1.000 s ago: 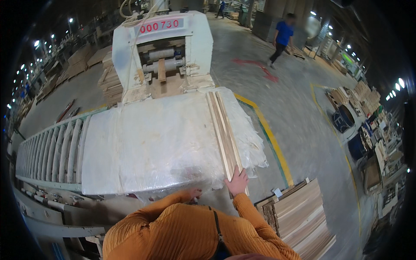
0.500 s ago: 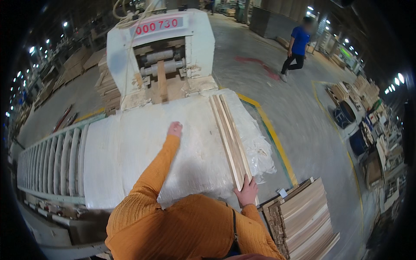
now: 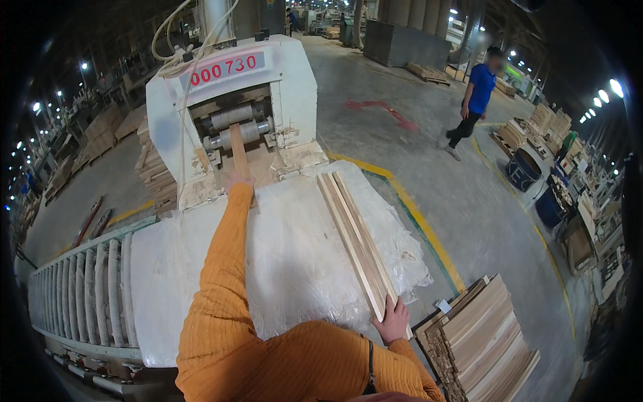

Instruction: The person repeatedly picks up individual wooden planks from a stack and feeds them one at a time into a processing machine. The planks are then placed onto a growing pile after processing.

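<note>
My left arm reaches forward over the sheet-covered table [image 3: 281,234] to the machine [image 3: 298,94]. My left hand [image 3: 240,179] is closed on a narrow wooden strip [image 3: 238,149], whose far end lies at the machine's rollers [image 3: 244,134]. The fingers are small and partly hidden by the hand. To the right, long wooden strips [image 3: 356,238] lie side by side on the table, slanting toward me. My right hand [image 3: 392,321] grips their near end, its fingers over the wood.
A roller conveyor [image 3: 87,291] adjoins the table on the left. Near my right side stands a stack of boards [image 3: 485,338]. A yellow floor line [image 3: 422,221] runs beyond the table. A person in a blue shirt [image 3: 481,87] is walking at the far right, near dark drums [image 3: 522,171].
My left hand has moved forward from the bare table sheet onto the strip at the machine. My right hand stays at the near end of the strips. The view has shifted slightly.
</note>
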Tool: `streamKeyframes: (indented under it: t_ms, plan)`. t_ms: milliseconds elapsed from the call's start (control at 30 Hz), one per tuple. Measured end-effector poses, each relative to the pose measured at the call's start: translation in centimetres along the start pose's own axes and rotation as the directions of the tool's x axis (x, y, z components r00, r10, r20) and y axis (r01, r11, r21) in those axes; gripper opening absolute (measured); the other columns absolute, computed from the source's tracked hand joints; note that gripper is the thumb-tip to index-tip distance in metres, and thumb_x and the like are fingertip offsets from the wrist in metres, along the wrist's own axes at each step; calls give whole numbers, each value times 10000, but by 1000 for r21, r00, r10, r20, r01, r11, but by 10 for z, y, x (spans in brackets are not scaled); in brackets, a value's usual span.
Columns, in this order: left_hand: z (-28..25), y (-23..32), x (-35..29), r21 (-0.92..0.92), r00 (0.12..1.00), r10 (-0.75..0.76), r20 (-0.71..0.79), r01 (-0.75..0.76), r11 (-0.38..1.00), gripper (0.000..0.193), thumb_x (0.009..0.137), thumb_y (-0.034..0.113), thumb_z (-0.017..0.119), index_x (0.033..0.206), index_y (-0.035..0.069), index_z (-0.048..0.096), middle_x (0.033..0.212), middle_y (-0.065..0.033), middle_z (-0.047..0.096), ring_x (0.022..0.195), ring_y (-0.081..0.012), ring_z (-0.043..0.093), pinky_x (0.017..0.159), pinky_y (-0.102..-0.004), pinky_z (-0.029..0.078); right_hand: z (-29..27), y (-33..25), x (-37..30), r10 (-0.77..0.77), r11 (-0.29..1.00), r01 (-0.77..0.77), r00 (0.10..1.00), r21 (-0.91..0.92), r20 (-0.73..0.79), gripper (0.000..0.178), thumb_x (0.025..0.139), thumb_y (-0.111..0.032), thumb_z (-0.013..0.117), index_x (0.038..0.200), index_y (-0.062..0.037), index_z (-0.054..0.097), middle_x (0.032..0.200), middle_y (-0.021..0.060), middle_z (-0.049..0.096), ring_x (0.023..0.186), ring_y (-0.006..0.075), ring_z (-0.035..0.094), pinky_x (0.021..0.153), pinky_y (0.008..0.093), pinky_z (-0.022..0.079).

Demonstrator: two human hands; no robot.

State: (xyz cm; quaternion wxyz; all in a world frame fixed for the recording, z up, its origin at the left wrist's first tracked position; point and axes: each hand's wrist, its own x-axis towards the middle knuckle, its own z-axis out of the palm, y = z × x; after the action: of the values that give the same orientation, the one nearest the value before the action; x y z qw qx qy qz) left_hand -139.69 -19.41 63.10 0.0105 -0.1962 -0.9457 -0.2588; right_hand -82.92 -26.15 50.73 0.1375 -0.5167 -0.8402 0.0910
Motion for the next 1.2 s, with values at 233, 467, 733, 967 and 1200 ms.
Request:
streamKeyframes:
  t_ms: [233, 467, 733, 967, 1200]
  plan:
    - [32, -16, -14, -497, 995, 22, 97, 29, 867, 765, 653, 320, 699, 1262, 37, 333, 1149, -241, 506, 974, -360, 552, 800, -412, 470, 1, 0, 1, -7, 1000, 7, 1000, -21, -12, 813, 605, -379, 664, 1310, -113, 357, 1285, 249, 338, 1074, 391, 391, 881, 475, 310]
    - [15, -26, -60, -322, 936, -20, 351, 141, 936, 964, 666, 239, 676, 1366, -11, 63, 1106, -273, 525, 955, -348, 567, 739, -401, 496, -2, -2, 0, 0, 1000, 0, 1000, -16, 0, 841, 587, -321, 695, 1322, -120, 339, 1287, 242, 342, 1085, 386, 391, 886, 464, 314]
    - [6, -28, -109, -265, 950, -15, 312, 102, 959, 1019, 662, 252, 659, 1375, 13, -28, 1095, -281, 527, 956, -373, 561, 773, -391, 493, -4, 0, -4, -3, 1000, 3, 1000, 8, -9, 833, 596, -328, 686, 1323, -120, 335, 1286, 242, 341, 1083, 376, 390, 886, 461, 308]
    - [28, -58, -196, -443, 961, -18, 274, 143, 885, 931, 664, 267, 649, 1357, -13, 94, 1066, -291, 531, 955, -388, 557, 781, -403, 486, -2, 4, -8, 0, 1000, 0, 1000, 12, -3, 823, 605, -366, 666, 1319, -121, 339, 1290, 243, 333, 1094, 387, 382, 896, 485, 294]
    - [54, -77, -325, -711, 920, -2, 391, 304, 634, 584, 715, 314, 597, 1098, -55, 358, 909, -214, 553, 799, -321, 570, 701, -410, 484, -7, -1, -11, -196, 977, 185, 973, -103, -117, 647, 640, -356, 637, 1204, -87, 469, 1324, 177, 336, 1153, 409, 342, 937, 523, 271]
